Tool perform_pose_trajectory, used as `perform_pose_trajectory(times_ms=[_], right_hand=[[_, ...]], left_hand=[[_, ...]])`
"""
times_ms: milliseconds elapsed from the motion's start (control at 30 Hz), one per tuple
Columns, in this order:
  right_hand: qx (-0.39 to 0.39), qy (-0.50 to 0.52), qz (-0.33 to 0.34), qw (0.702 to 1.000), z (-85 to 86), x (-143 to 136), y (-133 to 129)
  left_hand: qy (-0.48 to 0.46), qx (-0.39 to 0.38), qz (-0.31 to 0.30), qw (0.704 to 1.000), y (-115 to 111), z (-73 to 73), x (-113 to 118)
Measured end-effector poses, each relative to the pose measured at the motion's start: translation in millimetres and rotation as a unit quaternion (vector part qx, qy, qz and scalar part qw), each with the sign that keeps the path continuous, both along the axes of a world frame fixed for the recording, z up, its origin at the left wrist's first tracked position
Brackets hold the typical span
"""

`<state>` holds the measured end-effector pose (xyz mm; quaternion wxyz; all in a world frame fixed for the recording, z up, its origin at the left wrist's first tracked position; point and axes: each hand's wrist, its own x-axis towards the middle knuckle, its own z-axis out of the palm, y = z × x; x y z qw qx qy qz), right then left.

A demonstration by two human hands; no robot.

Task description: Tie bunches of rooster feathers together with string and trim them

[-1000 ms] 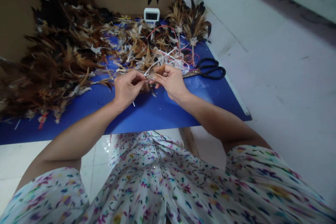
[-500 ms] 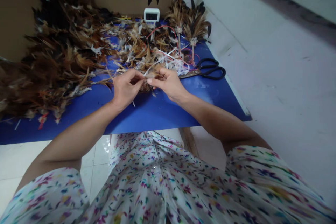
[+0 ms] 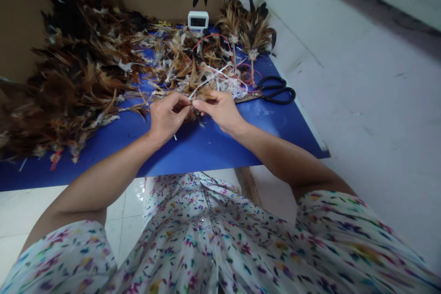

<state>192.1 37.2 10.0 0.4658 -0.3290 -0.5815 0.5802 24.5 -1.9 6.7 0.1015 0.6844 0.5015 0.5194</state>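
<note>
My left hand [image 3: 168,115] and my right hand [image 3: 220,109] meet over the front of the blue tabletop [image 3: 206,149], thumbs and forefingers pinched tip to tip. Between the left fingertips runs a thin white strip [image 3: 197,87], one end leading back toward a tangle of white strips [image 3: 232,83]. A short white end pokes out below the left hand. My right hand is closed on a small bunch of brown feathers [image 3: 203,97], partly covered by its fingers. Just right of that hand lie black-handled scissors [image 3: 275,90], blades toward the tangle.
A large heap of brown and black feathers [image 3: 79,82] covers the left side. Two tied feather bundles on sticks [image 3: 255,36] lie at the back right, near red string [image 3: 220,35]. A small white digital clock [image 3: 198,20] stands before the cardboard box [image 3: 165,7]. A pale wall [image 3: 361,101] borders the right.
The white strip now shows more clearly, stretching from the fingertips back to the tangle. Both hands stay in nearly the same place, still pinched together.
</note>
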Motion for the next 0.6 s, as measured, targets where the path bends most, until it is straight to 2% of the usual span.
perform_pose_trajectory(times_ms=[133,300,467,600], right_hand=[[0.011,-0.009,0.005,1.000,0.0,2.0,1.6],[0.044,-0.015,0.008,0.999,3.5,6.3,3.3],[0.062,-0.011,0.017,0.998,4.4,8.8,3.6],[0.070,-0.017,0.028,0.997,3.7,9.1,2.9]], left_hand=[[-0.088,-0.080,-0.063,0.991,1.3,1.3,2.0],[-0.210,-0.231,-0.150,0.938,0.8,8.5,1.0],[-0.236,-0.324,-0.209,0.892,-1.6,17.2,0.0],[-0.264,-0.358,-0.234,0.864,-3.2,20.8,1.0]])
